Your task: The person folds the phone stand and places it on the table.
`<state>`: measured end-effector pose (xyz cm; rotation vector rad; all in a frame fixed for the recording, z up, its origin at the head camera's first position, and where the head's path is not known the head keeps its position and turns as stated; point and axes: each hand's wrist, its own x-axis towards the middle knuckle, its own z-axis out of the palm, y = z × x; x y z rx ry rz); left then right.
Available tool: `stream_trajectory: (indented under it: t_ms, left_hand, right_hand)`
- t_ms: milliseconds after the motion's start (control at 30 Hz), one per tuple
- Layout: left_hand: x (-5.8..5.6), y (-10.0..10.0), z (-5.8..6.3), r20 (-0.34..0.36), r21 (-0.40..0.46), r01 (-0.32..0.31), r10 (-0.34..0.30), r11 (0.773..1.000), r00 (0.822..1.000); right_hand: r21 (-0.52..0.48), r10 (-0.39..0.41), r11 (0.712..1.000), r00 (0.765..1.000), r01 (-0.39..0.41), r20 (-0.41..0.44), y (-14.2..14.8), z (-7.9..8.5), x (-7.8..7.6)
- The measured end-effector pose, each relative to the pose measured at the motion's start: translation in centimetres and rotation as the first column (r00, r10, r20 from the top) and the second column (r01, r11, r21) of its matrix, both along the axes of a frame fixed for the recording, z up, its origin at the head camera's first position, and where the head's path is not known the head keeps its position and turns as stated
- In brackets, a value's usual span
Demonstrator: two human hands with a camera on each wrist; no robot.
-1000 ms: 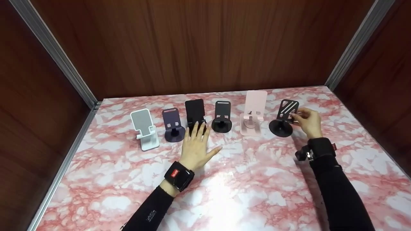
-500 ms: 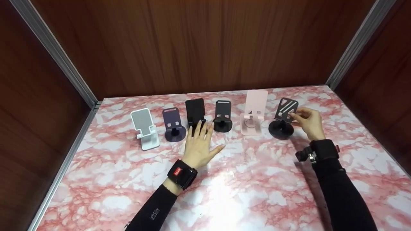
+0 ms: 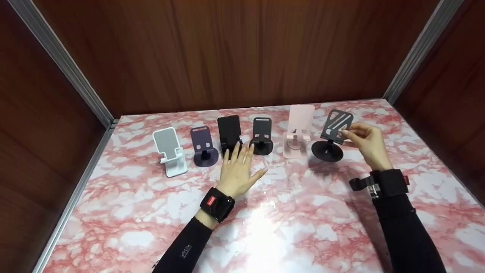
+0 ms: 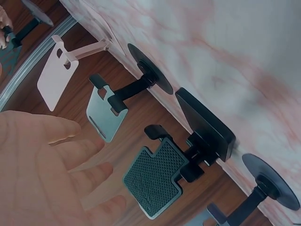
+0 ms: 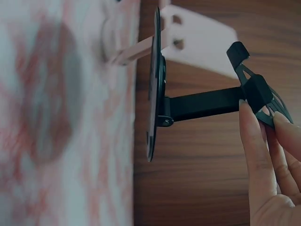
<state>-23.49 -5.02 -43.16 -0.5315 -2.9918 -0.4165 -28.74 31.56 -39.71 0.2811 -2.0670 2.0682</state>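
Note:
My right hand (image 3: 365, 142) pinches the slotted back plate of a black phone stand (image 3: 336, 125) at the right end of a row. Its round base hangs above the tabletop; in the right wrist view a gap and a shadow show beneath the base (image 5: 154, 89). My left hand (image 3: 238, 172) lies with fingers spread, fingertips in front of a black phone stand (image 3: 229, 131) with a square base. In the left wrist view that stand's textured pad (image 4: 155, 176) is beyond the fingers (image 4: 84, 155), apart from them. The left hand holds nothing.
Also in the row are a white phone stand (image 3: 167, 144), a purple one (image 3: 202, 140), a smaller black one (image 3: 262, 131) and a pink one (image 3: 300, 121). They stand on a pink marbled table (image 3: 295, 212). Wooden panels (image 3: 242, 57) enclose its back and sides.
My right hand has lifted the black stand off the table, tilting it and shifting its base slightly left. The left hand has slid a little to the right.

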Motion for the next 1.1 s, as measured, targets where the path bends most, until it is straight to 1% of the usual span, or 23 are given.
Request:
stream_trajectory:
  t_ms: [100, 200, 267, 367, 567, 633, 667, 733, 800, 833, 867, 900, 933, 967, 1000, 1033, 1067, 1100]
  left_hand:
    - [0.0, 0.2, 0.0, -0.007, 0.024, 0.01, -0.009, 1.0, 1.0]
    - [0.0, 0.6, 0.1, -0.005, 0.062, 0.04, -0.04, 0.997, 0.999]
    - [0.0, 0.8, 0.2, 0.018, 0.105, 0.065, -0.067, 0.992, 0.998]
    - [-0.1, 1.1, 0.2, 0.069, 0.189, 0.095, -0.109, 0.977, 0.992]
    - [-0.6, 1.9, 0.1, 0.123, 0.332, 0.101, -0.149, 0.938, 0.981]
    - [-0.8, 2.2, 0.0, 0.14, 0.401, 0.104, -0.174, 0.91, 0.975]
    - [-0.9, 2.2, 0.0, 0.157, 0.443, 0.102, -0.189, 0.891, 0.969]
    - [-1.0, 2.4, 0.1, 0.19, 0.524, 0.088, -0.217, 0.847, 0.958]
    - [-1.2, 2.5, 0.1, 0.226, 0.604, 0.056, -0.238, 0.795, 0.945]
    - [-1.2, 2.5, 0.2, 0.251, 0.647, 0.03, -0.249, 0.762, 0.935]
    - [-1.3, 2.5, 0.2, 0.276, 0.693, -0.001, -0.264, 0.721, 0.924]
    - [-1.3, 2.6, 0.2, 0.304, 0.737, -0.036, -0.283, 0.675, 0.91]
    - [-1.4, 2.6, 0.2, 0.329, 0.779, -0.075, -0.304, 0.622, 0.894]
    - [-1.5, 2.6, 0.1, 0.347, 0.816, -0.112, -0.325, 0.567, 0.88]
    - [-1.6, 2.7, -0.1, 0.363, 0.849, -0.151, -0.351, 0.507, 0.863]
    - [-1.7, 2.7, -0.2, 0.373, 0.874, -0.185, -0.375, 0.449, 0.849]
    - [-1.8, 2.7, -0.3, 0.38, 0.891, -0.217, -0.395, 0.398, 0.837]
    - [-1.9, 2.8, -0.5, 0.385, 0.903, -0.246, -0.411, 0.352, 0.826]
  right_hand:
    - [0.03, 0.014, 0.999, 1.0, -0.014, -0.008, -0.8, 0.8, 0.6]
    - [0.051, 0.032, 0.998, 0.999, -0.03, -0.024, -1.8, 1.5, 1.1]
    - [0.05, 0.056, 0.997, 0.998, -0.054, -0.035, -2.7, 1.9, 1.4]
    - [0.061, 0.088, 0.995, 0.995, -0.085, -0.05, -4.1, 2.2, 1.8]
    - [0.102, 0.124, 0.988, 0.99, -0.117, -0.071, -6.8, 2.2, 2.5]
    - [0.102, 0.132, 0.987, 0.989, -0.124, -0.073, -7.5, 2.2, 2.7]
    - [0.1, 0.134, 0.987, 0.988, -0.127, -0.075, -7.9, 2.1, 2.8]
    - [0.107, 0.137, 0.986, 0.987, -0.129, -0.078, -8.6, 2.0, 2.9]
    - [0.108, 0.146, 0.985, 0.986, -0.137, -0.077, -9.3, 1.9, 3.0]
    - [0.111, 0.148, 0.984, 0.986, -0.139, -0.076, -9.6, 1.9, 3.0]
    - [0.108, 0.152, 0.984, 0.985, -0.144, -0.075, -9.9, 1.8, 3.0]
    - [0.111, 0.154, 0.983, 0.985, -0.146, -0.072, -10.2, 1.8, 3.0]
    - [0.108, 0.156, 0.983, 0.985, -0.148, -0.069, -10.5, 1.7, 3.0]
    - [0.113, 0.159, 0.982, 0.985, -0.151, -0.069, -10.8, 1.7, 3.0]
    - [0.115, 0.155, 0.983, 0.986, -0.147, -0.066, -11.0, 1.7, 2.9]
    - [0.116, 0.154, 0.983, 0.986, -0.145, -0.065, -11.2, 1.6, 2.9]
    - [0.116, 0.153, 0.983, 0.986, -0.145, -0.064, -11.5, 1.6, 2.9]
    - [0.125, 0.148, 0.982, 0.987, -0.14, -0.063, -11.7, 1.5, 2.9]
